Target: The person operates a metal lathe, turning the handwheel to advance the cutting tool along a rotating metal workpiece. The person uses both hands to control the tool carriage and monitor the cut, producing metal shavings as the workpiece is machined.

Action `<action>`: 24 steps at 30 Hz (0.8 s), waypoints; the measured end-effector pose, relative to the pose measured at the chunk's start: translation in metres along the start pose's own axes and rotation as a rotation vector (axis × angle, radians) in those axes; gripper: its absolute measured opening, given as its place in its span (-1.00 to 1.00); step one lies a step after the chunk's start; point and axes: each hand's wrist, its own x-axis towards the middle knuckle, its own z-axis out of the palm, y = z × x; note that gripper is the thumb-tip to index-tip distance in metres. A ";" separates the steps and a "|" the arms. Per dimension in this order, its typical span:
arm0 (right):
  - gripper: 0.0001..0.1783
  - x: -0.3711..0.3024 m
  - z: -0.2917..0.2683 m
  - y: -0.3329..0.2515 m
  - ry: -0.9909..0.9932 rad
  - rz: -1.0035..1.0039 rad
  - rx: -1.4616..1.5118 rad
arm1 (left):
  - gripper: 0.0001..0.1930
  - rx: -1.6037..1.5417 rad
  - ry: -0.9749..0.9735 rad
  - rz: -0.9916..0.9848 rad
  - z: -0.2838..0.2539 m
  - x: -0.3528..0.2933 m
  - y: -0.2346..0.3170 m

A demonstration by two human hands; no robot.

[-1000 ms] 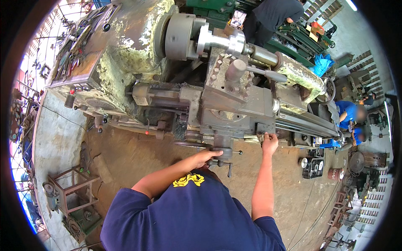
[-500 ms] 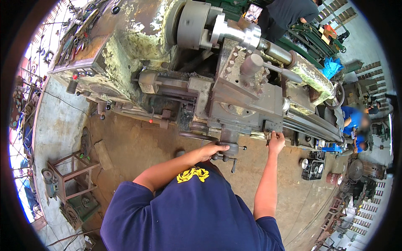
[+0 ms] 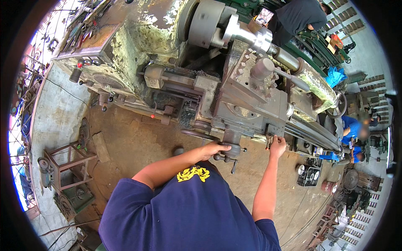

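A large metal lathe fills the upper middle, with green-white paint flaking off its headstock (image 3: 148, 35). My left hand (image 3: 214, 149) is closed at the round collar of a crank handle (image 3: 233, 149) on the front of the carriage; its thumb lies on top, and its lower fingers are partly hidden. At the carriage's right front, my right hand (image 3: 277, 147) is closed on a small lever (image 3: 268, 144), mostly covered by the fingers. Beyond both hands stands the tool post (image 3: 262, 69) with its long handle. A shiny turned metal workpiece (image 3: 261, 42) extends from the grey chuck (image 3: 206, 24).
A handwheel (image 3: 200, 134) sits left of my left hand. Tools (image 3: 79, 35) lie on the headstock. A metal-frame stand (image 3: 69, 167) is at left, a black crate (image 3: 308, 175) on the floor at right. One person (image 3: 299, 19) bends behind the lathe; people in blue (image 3: 351, 127) are far right.
The view has shifted slightly, so the lathe sits a little farther right and lower. Both hands keep their places on the crank collar and the lever.
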 end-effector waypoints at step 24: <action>-0.72 0.007 0.007 0.019 -0.031 0.018 0.056 | -0.49 0.012 0.032 -0.067 0.004 -0.013 0.009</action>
